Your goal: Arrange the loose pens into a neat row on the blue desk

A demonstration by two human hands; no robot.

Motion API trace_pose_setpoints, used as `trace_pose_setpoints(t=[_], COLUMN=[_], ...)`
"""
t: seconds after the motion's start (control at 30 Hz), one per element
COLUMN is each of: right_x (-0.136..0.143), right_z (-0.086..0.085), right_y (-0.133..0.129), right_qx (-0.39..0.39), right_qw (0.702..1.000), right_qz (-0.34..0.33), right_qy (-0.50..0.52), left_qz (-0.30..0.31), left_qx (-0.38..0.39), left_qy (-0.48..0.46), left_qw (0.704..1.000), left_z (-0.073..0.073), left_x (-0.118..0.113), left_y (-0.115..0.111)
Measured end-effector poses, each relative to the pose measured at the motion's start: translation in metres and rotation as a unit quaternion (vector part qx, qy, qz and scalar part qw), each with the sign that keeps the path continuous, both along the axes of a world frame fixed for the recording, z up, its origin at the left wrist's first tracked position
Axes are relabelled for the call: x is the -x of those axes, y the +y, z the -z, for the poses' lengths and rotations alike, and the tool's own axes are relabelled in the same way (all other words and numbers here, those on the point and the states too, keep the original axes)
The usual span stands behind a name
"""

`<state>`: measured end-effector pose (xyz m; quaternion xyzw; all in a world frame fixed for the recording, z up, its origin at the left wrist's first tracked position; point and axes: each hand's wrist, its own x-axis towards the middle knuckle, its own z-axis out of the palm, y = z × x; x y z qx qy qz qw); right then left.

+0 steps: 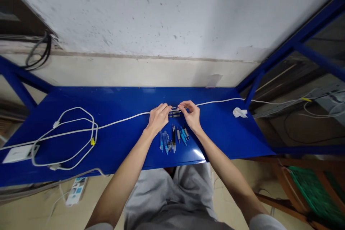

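Note:
My left hand [159, 116] and my right hand [192, 115] meet over the middle of the blue table, fingers closed in a pinch. Between their fingertips is a slim pen [174, 108], mostly covered by the fingers. Just below it, a few dark pens [175, 114] lie sideways between the hands. Closer to me rest several pen parts: clear blue barrels [165, 142], thin dark refills [174, 138], and short blue and grey pieces [183, 134]. Some of these are too small to tell apart.
A white cable [124, 119] runs across the blue table [215, 129], passing behind or under my hands. At left lie a looped white cord [94, 122] and a white box [20, 153]. A crumpled tissue [239, 112] sits at right. Blue frame bars [291, 52] flank the table.

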<state>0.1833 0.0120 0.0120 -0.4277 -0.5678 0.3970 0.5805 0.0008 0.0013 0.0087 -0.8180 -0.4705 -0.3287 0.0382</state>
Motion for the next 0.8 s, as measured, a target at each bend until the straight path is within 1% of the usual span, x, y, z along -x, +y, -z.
trace_pose_setpoints(t=[0.1,0.27,0.43,0.53,0.7,0.8], right_x=[0.0011,0.0007,0.0012,0.0027,0.0041,0.0036], right_z=[-0.0005,-0.0011,0.0020,0.0038,0.0060,0.0061], right_y=[-0.0008,-0.0035,-0.0027,-0.0021,-0.0036,-0.0048], right_qx=[-0.005,-0.015,-0.023,-0.025,-0.002,-0.005], right_qw=[1.000,1.000,0.999,0.999,0.999,0.999], right_qz=[-0.012,0.013,-0.008,-0.010,-0.023,-0.025], right_qy=[0.006,-0.019,-0.028,-0.045,-0.030,-0.038], left_qz=[-0.004,0.007,0.011,0.016,0.045,0.052], left_qx=[-0.001,0.009,0.015,0.025,0.049,0.056], left_qy=[0.000,-0.011,-0.021,-0.025,-0.027,-0.022], left_qw=[1.000,1.000,1.000,0.999,0.997,0.997], left_z=[-0.0003,0.0025,0.0045,0.0027,-0.0027,-0.0035], left_x=[0.0003,0.0010,0.0024,0.0024,0.0004,-0.0014], left_y=[0.0004,-0.0007,-0.0026,-0.0036,-0.0058,-0.0063])
